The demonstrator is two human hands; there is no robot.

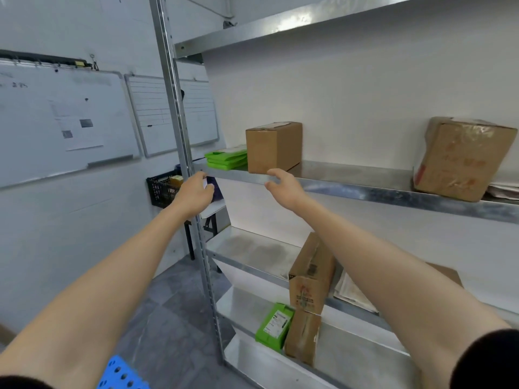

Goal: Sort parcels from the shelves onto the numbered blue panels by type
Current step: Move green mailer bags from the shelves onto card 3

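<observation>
The small cardboard box [273, 147] stands upright near the front edge of the middle shelf [365, 192], just beside a flat stack of green mailers [226, 160] on its left and well apart from a larger taped carton [460, 158] at the far right; both arms reach up towards it; the right hand [280, 183] hovers just below its front lower corner, fingers spread and loosely curved, holding nothing; the left hand [193, 192] is level with the shelf's left end by the upright post, seen from the back, its fingers bent loosely and apparently empty, though the fingertips are foreshortened. The box looks stiff, square-cornered and sealed with tape on top, probably light to moderate in weight for its bulk; plain card gives decent friction, the tape less so; the sound hold is likely one palm on each of the two opposite side faces, low down, or one hand under the base once it is drawn past the edge; a corner of a blue panel [123, 374] shows at the bottom of the view.
</observation>
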